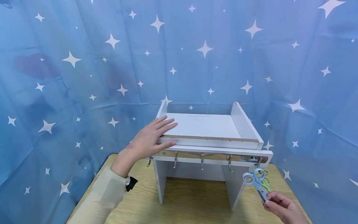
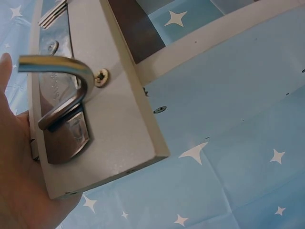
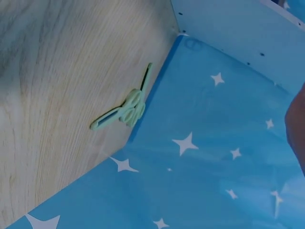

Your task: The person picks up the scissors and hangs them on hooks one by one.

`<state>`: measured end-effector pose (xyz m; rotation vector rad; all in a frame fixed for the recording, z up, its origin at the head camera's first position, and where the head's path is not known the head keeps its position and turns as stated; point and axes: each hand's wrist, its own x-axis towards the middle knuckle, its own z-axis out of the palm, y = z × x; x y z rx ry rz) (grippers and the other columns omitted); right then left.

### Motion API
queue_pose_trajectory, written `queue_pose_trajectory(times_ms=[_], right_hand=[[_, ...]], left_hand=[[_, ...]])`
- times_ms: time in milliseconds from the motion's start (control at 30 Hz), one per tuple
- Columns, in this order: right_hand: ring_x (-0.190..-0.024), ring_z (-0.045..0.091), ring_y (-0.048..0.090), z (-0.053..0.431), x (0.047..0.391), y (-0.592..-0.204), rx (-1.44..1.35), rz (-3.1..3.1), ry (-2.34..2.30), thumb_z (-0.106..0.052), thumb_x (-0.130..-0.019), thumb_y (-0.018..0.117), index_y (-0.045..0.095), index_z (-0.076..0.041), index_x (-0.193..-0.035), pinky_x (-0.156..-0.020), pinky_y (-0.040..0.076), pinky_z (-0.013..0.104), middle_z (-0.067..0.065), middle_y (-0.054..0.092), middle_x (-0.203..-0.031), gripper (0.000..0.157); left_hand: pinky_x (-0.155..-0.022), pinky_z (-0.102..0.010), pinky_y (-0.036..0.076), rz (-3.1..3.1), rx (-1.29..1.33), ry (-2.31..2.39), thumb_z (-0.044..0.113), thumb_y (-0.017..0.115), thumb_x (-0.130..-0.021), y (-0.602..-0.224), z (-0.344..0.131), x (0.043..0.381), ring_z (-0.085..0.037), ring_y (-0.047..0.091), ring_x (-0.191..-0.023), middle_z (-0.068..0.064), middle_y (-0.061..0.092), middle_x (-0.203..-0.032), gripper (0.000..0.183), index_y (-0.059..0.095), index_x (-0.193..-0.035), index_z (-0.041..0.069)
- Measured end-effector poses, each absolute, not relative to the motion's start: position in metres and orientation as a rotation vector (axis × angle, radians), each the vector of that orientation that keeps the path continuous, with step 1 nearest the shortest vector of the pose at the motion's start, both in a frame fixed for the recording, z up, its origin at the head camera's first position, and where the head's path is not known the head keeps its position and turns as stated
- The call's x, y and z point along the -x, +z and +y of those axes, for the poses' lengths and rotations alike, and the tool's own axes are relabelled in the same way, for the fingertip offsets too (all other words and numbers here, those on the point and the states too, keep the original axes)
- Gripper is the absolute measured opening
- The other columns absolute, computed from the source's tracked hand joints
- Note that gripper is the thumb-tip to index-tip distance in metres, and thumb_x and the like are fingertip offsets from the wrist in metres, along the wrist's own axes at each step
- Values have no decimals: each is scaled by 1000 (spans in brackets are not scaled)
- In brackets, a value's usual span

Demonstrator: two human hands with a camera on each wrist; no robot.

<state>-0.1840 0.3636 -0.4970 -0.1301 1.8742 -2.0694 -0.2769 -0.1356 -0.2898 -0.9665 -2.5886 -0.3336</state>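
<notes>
A white shelf unit (image 1: 207, 143) stands on the table, with a row of metal hooks (image 1: 202, 161) along its front rail. My left hand (image 1: 146, 138) rests on the shelf's left front edge, fingers spread; the left wrist view shows it behind the rail end and a hook (image 2: 71, 90). In my right hand (image 1: 283, 207), thumb and fingers pinch light-blue scissors (image 1: 255, 182) by their blades. Their finger rings point up, right at the rightmost hook (image 1: 259, 161). The right wrist view shows only an edge of that hand (image 3: 298, 129); the blue scissors are out of it.
Light-green scissors (image 3: 132, 107) lie on the wooden table (image 3: 57, 95) near its edge, to the right of the shelf; in the head view the blue scissors partly cover them. A blue curtain with white stars (image 1: 190, 62) hangs behind and at both sides.
</notes>
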Motion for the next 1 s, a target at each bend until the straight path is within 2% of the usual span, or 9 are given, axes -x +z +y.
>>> queue_pose_trajectory(times_ms=[633,1000], right_hand=[[-103,6,68,364,192,-509,360,1574,-2269,-1,-107,35,70,-22,-110,-92,58,22,-9,71,-109,41],[-98,6,70,372,190,-513,215,1691,-2372,-2,-106,42,72,-21,-108,-87,60,22,-8,73,-105,36]], left_hand=[[-127,-48,23,-2584,966,-342,52,59,-95,-290,-136,278,-22,24,-155,1,38,-161,67,39,-154,27],[-126,-49,24,-2586,966,-344,53,59,-95,-291,-136,278,-22,23,-155,2,38,-161,67,40,-154,27]])
